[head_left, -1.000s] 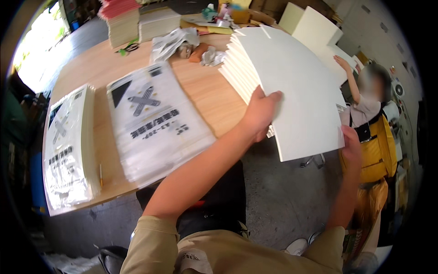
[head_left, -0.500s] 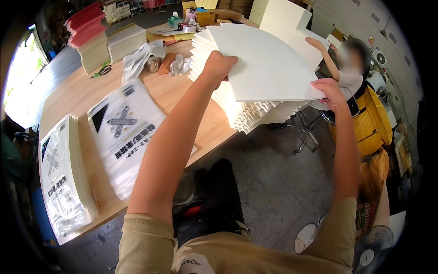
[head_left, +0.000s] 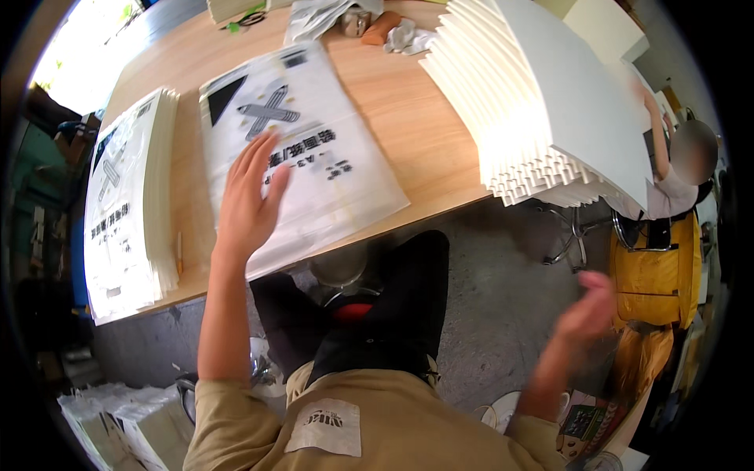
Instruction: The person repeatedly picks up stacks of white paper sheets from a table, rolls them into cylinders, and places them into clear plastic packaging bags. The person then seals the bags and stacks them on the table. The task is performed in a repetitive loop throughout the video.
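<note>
My left hand [head_left: 251, 196] is open over a flat clear plastic bag [head_left: 357, 208] printed with crossed pencils, its fingers stretched and thumb apart. Whether it touches the bag, I cannot tell. Away from the table, my right hand [head_left: 585, 314] hangs above the floor, smeared by motion. No object shows in it, but its fingers are not clear. A fanned stack of white paper [head_left: 471, 94] sits at the table's right edge, with a large sheet [head_left: 585, 102] on top. Further left lies a pile of packed paper in printed clear bags [head_left: 118, 235].
Scissors [head_left: 253, 17], a metal tin [head_left: 356, 22], an orange object [head_left: 382, 27] and a crumpled white cloth [head_left: 408, 38] lie at the back of the wooden table [head_left: 440, 169]. A person [head_left: 660, 188] sits at right, by a yellow bag [head_left: 656, 275].
Both hands have let go of the large white sheet, now on the paper stack. My left hand has come left over the bag; my right has dropped down and toward me. The view has shifted.
</note>
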Available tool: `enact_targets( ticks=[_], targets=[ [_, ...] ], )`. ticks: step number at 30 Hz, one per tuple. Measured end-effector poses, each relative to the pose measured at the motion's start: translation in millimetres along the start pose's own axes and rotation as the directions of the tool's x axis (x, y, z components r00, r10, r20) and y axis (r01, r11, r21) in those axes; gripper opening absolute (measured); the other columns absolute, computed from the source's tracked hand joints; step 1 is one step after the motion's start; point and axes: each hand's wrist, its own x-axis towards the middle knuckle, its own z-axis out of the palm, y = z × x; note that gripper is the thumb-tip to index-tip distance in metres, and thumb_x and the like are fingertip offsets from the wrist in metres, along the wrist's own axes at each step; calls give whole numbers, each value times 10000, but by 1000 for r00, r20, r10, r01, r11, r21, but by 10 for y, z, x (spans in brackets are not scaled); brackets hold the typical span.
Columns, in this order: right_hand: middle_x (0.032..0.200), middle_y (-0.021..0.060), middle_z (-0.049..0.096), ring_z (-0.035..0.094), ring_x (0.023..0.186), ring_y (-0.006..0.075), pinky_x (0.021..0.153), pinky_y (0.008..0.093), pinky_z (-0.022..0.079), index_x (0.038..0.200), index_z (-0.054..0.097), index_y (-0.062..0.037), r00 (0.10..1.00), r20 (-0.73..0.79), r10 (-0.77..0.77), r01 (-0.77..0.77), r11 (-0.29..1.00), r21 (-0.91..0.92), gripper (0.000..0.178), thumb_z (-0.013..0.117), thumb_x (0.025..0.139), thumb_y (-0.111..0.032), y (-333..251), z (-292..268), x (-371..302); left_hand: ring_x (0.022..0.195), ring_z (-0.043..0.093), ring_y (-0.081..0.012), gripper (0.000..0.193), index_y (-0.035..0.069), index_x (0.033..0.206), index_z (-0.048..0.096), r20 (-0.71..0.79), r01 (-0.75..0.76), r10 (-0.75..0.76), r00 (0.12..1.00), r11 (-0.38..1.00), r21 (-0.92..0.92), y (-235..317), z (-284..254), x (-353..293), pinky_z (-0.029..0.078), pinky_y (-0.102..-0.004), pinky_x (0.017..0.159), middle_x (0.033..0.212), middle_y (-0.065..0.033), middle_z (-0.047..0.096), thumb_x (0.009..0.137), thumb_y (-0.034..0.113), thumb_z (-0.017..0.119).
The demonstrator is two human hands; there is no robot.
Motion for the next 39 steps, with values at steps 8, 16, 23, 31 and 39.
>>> enact_targets(
  ticks=[8,16,23,31,39],
  targets=[
    [1372,137,569,479,1334,327,1102,465,383,1240,614,9,685,594,-422,239,900,364,502,741,829,-251,-1323,2526,-268,1467,272,-346,598,32,1427,466,330,-18,-61,942,973,232,-166,77,-997,203,-484,1201,1550,-190,348,925,310,635],
    [1443,101,514,426,1387,275,1152,442,329,1304,575,-25,600,686,-411,220,910,353,535,738,825,-200,-1264,2664,-639,1183,622,-281,200,45,980,691,180,-173,137,974,963,207,-329,181,-1325,499,-452,1012,1213,-103,668,792,82,746],
    [1310,81,616,521,1289,250,1063,417,405,1138,660,-9,685,579,-443,275,893,357,359,734,803,-117,-1244,2766,-672,1114,654,-275,158,43,931,683,206,-202,168,964,967,157,-120,143,-1166,535,-435,961,1126,-88,686,786,78,734],
    [1276,84,629,536,1260,252,1042,416,408,1105,666,-4,718,570,-400,209,904,372,341,741,805,-146,-1312,2770,-646,1004,694,-264,129,32,904,677,225,-306,248,942,912,274,-195,209,-1149,573,-381,863,1088,-82,695,777,35,702],
    [1286,79,626,519,1284,259,1077,425,381,1130,665,-19,762,532,-369,179,910,374,326,710,845,-171,-1380,2887,-613,763,703,-248,119,19,826,675,219,112,-139,966,985,131,-218,117,-965,556,-329,693,815,-83,720,778,86,762]
  ],
)
